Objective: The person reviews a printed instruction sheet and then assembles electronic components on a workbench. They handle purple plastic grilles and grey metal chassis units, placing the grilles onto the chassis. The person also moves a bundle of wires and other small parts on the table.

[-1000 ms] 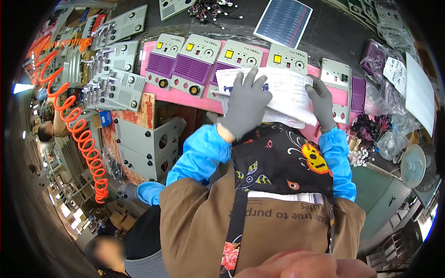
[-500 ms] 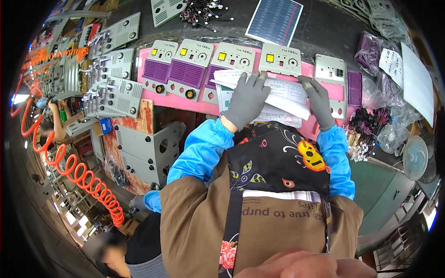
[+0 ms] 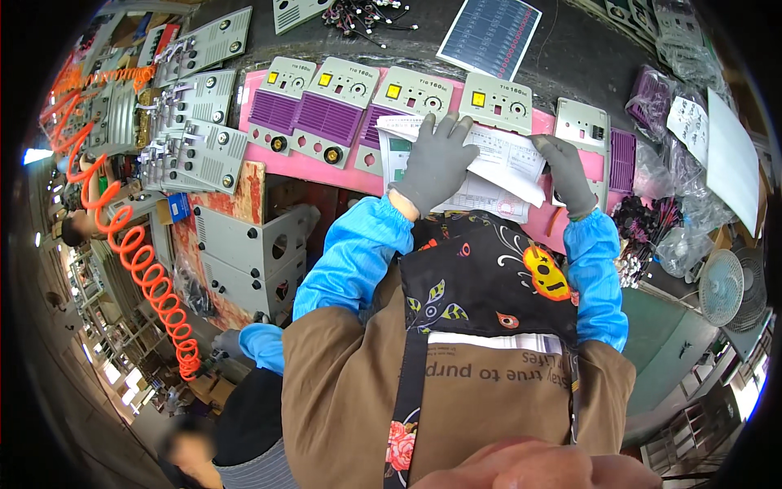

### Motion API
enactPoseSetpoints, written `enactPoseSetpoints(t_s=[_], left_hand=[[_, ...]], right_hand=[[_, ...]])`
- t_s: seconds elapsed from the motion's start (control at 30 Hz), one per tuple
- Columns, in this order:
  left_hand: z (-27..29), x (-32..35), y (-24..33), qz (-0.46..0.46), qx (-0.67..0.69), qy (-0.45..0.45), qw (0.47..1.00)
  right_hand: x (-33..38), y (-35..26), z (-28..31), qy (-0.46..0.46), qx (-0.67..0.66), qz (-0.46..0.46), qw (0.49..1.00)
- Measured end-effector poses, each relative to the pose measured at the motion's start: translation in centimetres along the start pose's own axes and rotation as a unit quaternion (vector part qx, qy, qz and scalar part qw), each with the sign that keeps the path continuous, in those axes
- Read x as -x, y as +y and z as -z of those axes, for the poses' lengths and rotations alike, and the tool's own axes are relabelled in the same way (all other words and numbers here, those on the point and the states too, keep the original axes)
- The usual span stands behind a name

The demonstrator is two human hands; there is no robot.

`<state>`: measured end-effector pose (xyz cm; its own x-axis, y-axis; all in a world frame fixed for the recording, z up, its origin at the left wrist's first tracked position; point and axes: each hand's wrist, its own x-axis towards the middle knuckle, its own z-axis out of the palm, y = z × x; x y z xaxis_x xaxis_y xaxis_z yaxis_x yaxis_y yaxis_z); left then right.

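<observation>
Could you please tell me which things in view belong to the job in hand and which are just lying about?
Apparently in the job:
papers
left hand, over the papers
right hand, at their right edge

Apparently just lying about:
blue sheet, beyond the panels
wires
plastic bag

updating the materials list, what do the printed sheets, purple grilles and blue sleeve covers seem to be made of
Printed sheets: paper, mostly matte white; they look thin and bend at the edges.
Purple grilles: probably moulded plastic, satin; the colour is even across fine slats, though painted metal is possible.
Blue sleeve covers: likely thin synthetic fabric, slightly shiny, with soft wrinkles.
</observation>
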<state>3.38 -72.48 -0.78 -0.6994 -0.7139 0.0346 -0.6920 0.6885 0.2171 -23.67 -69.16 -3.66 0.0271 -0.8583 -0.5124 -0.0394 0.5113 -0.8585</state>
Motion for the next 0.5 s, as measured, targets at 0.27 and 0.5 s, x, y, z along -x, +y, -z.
enactPoseSetpoints(t_s=[0.27,0.5], left_hand=[[0.3,0.0,0.3,-0.011,0.000,0.000,1.000],[1.6,1.1,1.4,-0.066,0.006,0.048,0.997]], right_hand=[[0.6,-0.7,0.5,-0.020,-0.070,-0.085,0.994],[0.9,0.1,1.5,-0.097,-0.158,-0.167,0.968]])
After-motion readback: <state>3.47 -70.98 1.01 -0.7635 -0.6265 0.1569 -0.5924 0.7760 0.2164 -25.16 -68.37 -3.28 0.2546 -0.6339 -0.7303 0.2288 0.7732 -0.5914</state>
